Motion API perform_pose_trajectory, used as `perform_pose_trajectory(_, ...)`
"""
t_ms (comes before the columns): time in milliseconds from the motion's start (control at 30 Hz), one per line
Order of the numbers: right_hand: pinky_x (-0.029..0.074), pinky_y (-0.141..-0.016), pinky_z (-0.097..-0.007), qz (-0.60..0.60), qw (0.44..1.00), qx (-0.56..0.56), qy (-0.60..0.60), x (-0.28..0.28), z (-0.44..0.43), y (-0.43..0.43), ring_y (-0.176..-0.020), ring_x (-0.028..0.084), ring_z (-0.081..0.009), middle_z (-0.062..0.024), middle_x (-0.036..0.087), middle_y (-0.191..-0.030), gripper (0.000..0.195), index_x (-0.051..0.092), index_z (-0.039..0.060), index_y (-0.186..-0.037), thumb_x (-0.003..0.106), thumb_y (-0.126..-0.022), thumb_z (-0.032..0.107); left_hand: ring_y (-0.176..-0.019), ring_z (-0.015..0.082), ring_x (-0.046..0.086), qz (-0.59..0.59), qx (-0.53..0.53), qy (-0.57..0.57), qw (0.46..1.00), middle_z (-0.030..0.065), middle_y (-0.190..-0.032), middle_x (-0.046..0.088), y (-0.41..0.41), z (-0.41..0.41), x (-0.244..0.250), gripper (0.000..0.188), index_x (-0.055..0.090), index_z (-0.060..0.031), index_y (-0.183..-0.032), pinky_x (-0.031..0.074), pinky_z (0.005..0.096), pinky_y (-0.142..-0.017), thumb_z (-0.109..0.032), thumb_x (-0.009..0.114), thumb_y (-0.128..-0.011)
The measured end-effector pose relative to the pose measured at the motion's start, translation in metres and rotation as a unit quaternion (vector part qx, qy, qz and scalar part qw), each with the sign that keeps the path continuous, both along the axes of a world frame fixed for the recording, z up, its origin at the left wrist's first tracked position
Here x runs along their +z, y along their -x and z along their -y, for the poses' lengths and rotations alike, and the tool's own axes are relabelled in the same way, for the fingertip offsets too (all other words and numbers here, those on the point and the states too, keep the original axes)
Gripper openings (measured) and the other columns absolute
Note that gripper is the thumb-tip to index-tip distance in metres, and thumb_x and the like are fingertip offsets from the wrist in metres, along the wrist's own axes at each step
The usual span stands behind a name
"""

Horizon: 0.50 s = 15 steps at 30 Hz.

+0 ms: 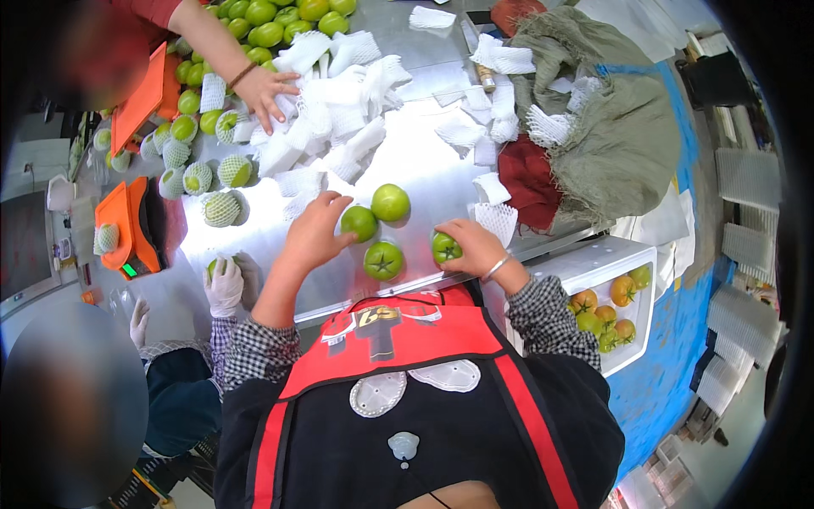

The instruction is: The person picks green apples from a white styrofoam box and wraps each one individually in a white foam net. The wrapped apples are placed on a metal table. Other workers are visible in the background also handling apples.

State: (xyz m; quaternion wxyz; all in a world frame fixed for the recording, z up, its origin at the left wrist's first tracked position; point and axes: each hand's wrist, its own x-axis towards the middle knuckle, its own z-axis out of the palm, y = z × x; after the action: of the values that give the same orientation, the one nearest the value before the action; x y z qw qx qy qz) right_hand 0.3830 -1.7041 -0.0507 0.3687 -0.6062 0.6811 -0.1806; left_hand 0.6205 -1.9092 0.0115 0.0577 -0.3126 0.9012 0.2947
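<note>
My right hand (474, 249) grips a green tomato (446, 248) at the table's near edge, its star-shaped calyx facing up. My left hand (320, 234) is spread, with thumb and fingers apart beside another green tomato (358, 224); whether the thumb touches it I cannot tell. Two more green tomatoes, one farther back (390, 202) and one nearer me (384, 261), lie between my hands on the shiny metal table (305, 280). Beyond my left hand is a heap of white foam net sleeves (337, 108). A loose foam net (497, 221) lies just past my right hand.
A white crate (647, 318) of green and orange tomatoes stands at right, below a grey-green cloth (610, 140). Across the table a co-worker's hand (264, 92) reaches into the foam nets. A co-worker's gloved hand (224, 286) holds a tomato at left, near orange scales (130, 226) and netted tomatoes (221, 210).
</note>
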Motion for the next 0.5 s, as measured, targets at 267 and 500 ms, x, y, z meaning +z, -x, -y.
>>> perform_pose_trajectory(267,0.048,-0.075,-0.0398,-0.221,0.943,-0.092,0.231,-0.036,0.105,0.11,-0.087,0.056,-0.0314,-0.01,0.06,-0.092,0.019,0.066,0.0109,-0.091,0.06,-0.073,0.011,-0.105,0.0305,0.055,-0.079,0.114,0.008,0.99,0.0128,-0.116,0.055,0.003,-0.035,0.009,0.043,0.056,-0.0041,-0.113,0.047,0.0366,-0.085,-0.016,0.071,-0.074)
perform_pose_trajectory(500,0.05,-0.066,-0.0328,0.044,0.966,-0.231,0.105,0.03,0.126,0.067,-0.071,0.064,-0.0264,-0.0148,0.066,-0.083,0.032,0.067,0.0028,-0.093,0.071,-0.074,0.027,-0.092,0.0317,0.06,-0.278,0.213,-0.042,0.936,0.0166,-0.106,0.059,0.006,-0.064,0.016,0.037,0.06,-0.0004,-0.104,0.05,0.0365,-0.079,-0.005,0.072,-0.07)
